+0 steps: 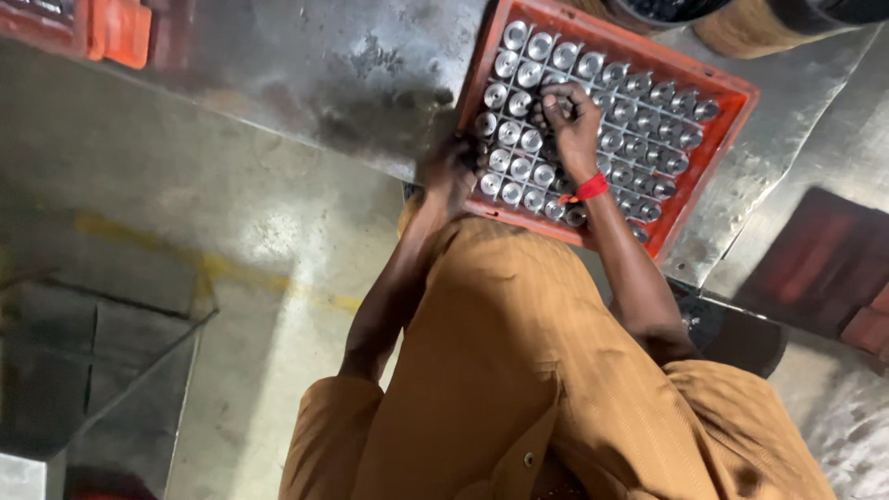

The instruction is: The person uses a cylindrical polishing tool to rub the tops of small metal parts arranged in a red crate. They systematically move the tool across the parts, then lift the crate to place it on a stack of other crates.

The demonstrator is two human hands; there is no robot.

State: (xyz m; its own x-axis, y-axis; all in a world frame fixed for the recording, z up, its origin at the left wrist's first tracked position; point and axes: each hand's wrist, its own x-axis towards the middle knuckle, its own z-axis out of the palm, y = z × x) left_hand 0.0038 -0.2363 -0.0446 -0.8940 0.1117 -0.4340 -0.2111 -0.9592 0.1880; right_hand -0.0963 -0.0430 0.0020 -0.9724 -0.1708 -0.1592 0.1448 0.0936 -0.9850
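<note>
While the orange plastic crate [713, 148] filled with upright round shiny metal parts [519, 167] is set on the grey steel bench [324, 74], its near-left edge is gripped by the left hand [451, 171]. The right hand [571, 120], marked by a red wrist thread [590, 189], is curled over the middle rows, fingertips pinched down among the parts; whether one is held cannot be told.

Light is falling from above and glaring off the metal cylinders [593, 120] in the red crate [713, 162] and off the steel table [352, 65]. The floor [269, 241] is showing a bright patch; the near left is lying dim. The left hand [451, 171] is blurring, and the edges are softening.
</note>
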